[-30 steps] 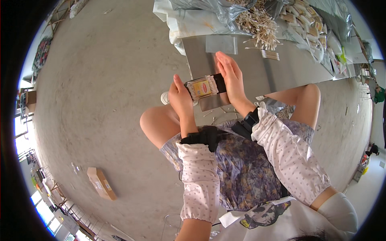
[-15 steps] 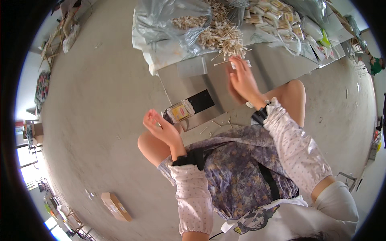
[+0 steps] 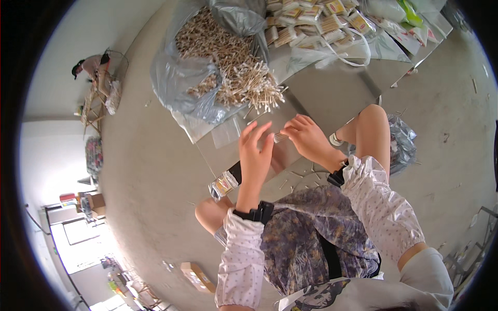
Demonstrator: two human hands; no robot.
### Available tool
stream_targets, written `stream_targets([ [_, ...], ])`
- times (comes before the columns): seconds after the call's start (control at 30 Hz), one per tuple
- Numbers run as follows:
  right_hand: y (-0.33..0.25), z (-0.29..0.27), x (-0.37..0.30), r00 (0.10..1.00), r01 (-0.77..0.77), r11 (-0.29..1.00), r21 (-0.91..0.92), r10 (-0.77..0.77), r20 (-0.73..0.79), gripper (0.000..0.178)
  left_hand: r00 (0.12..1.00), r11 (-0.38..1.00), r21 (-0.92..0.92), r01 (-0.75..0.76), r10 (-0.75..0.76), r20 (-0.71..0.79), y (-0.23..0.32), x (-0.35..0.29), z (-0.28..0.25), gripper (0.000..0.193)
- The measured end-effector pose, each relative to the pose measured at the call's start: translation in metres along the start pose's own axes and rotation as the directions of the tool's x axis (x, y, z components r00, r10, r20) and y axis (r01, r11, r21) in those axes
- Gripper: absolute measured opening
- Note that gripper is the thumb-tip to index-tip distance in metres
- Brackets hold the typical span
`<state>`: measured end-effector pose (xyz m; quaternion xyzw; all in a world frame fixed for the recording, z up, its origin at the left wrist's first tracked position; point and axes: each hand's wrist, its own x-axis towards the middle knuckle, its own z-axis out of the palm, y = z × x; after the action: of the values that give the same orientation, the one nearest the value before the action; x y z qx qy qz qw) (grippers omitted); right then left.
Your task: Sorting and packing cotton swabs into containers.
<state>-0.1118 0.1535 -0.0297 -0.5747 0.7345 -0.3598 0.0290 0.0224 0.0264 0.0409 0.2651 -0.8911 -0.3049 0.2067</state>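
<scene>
Cotton swabs (image 3: 280, 137) in a small, even row stick out of the fingers of my right hand (image 3: 310, 139), which pinches them above the metal tabletop. My left hand (image 3: 255, 153) is raised beside them with fingers apart, its thumb tip close to the swab ends; whether it touches them I cannot tell. Below my left hand, a clear pack of swabs with a yellow label (image 3: 224, 184) lies at the table's near edge on a black strip (image 3: 235, 171), partly hidden by that hand. Ahead, a large heap of loose swabs (image 3: 233, 62) spills from a grey plastic bag (image 3: 181, 90).
Several filled swab packets (image 3: 316, 23) are piled at the back right by a white bag handle (image 3: 358, 59). Loose swabs (image 3: 306, 179) lie on the floor near my lap. A stuffed plastic bag (image 3: 402, 142) is beside my right knee. Another person (image 3: 96, 70) is far left.
My right hand has come back from the heap toward me with a row of swabs. My left hand has moved up and right to meet it. The view has shifted.
</scene>
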Motion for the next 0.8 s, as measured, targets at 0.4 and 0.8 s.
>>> stream_targets([
  [0.4,0.017,0.002,0.020,0.975,0.087,0.996,0.001,-0.085,-0.204,0.024,0.960,0.879,0.397,0.265,-0.277,-0.027,0.030,0.077,0.078,0.034],
  [0.8,0.011,-0.012,0.018,0.992,0.061,0.996,0.066,-0.068,0.102,0.012,0.993,0.989,0.117,0.085,-0.094,0.068,-0.002,-0.049,0.023,0.029],
])
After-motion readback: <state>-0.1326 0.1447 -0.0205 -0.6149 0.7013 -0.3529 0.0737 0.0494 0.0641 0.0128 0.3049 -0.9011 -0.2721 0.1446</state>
